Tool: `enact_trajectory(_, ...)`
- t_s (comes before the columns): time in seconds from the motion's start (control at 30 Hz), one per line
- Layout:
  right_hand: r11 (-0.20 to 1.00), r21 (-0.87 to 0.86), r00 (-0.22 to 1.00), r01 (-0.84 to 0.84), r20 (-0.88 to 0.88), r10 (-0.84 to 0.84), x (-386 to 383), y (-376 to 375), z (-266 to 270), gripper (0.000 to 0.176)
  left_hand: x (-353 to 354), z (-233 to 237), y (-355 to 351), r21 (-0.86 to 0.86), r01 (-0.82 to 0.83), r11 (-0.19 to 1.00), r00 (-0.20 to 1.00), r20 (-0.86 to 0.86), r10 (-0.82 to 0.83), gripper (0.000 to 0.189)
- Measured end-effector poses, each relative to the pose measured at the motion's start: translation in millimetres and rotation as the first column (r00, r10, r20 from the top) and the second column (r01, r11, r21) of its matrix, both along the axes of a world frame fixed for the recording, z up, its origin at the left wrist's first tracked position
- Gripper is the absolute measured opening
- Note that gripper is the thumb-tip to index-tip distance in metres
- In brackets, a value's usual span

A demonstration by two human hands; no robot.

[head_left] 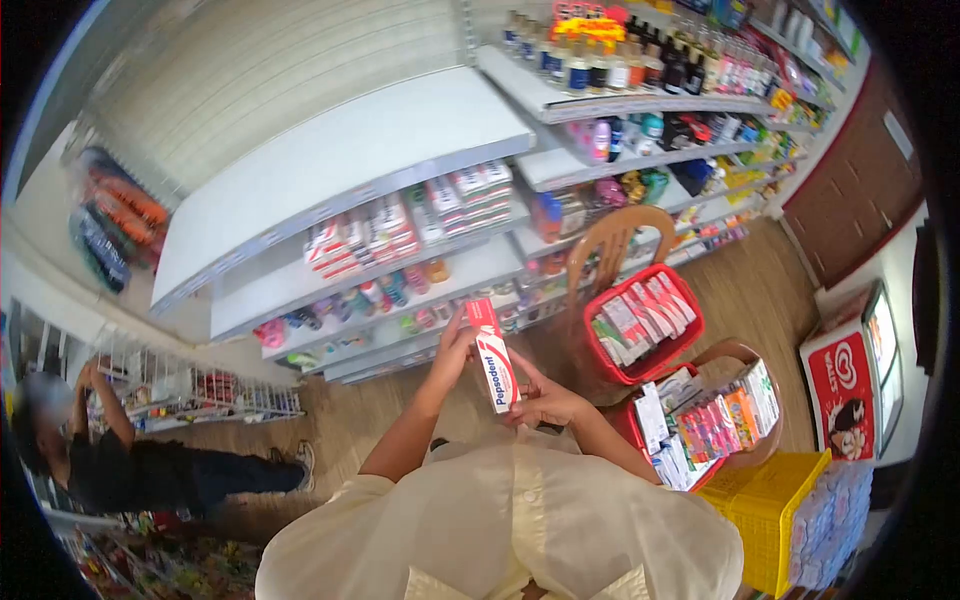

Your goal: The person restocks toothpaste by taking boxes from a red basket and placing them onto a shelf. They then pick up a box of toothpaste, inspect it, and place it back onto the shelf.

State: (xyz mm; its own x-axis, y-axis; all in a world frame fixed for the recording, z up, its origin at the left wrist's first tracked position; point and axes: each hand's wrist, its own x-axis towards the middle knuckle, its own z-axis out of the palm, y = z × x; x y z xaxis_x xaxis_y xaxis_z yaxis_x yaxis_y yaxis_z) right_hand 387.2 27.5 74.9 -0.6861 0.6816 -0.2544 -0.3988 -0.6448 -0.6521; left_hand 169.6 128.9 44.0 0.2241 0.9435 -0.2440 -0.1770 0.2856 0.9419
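In front of my chest I hold a red and white Pepsodent toothpaste box, tilted, its printed face turned up. My left hand grips the box along its upper left side. Around its lower right end, near the bottom, the fingers of my right hand are closed. Similar toothpaste boxes stand stacked on the shelf ahead, under a bare upper shelf board. To the right, a red basket on a wooden chair is filled with more boxes.
A second red basket holds colourful packs at my right. Beside it are a yellow crate and a Wall's freezer. Bottles line the right shelf. On the left, a person in dark clothes stands by a white wire rack.
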Motion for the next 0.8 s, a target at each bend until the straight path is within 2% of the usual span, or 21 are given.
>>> enact_trajectory(0.13,0.993,0.052,0.993,-0.11,0.059,0.107,-59,10,9,0.104,-66,4,-13,0.032,-0.113,0.993,0.994,0.011,0.113,0.068)
enact_trajectory(0.2,0.985,0.067,0.984,-0.161,0.088,0.155,-83,10,10,0.103,-91,8,-22,-0.003,-0.175,0.985,0.977,0.121,0.174,0.07)
enact_trajectory(0.33,0.97,0.085,0.968,-0.227,0.133,0.215,-126,10,17,0.102,-137,20,-37,0.003,-0.18,0.984,0.98,0.091,0.179,0.072)
enact_trajectory(0.5,0.969,0.052,0.955,-0.242,0.191,0.228,-177,1,14,0.102,-189,-2,-45,0.022,-0.203,0.979,0.977,0.079,0.201,0.072)
enact_trajectory(0.8,0.951,0.048,0.945,-0.307,0.134,0.298,-251,-8,20,0.104,-265,10,-73,0.04,-0.244,0.969,0.969,0.046,0.242,0.074)
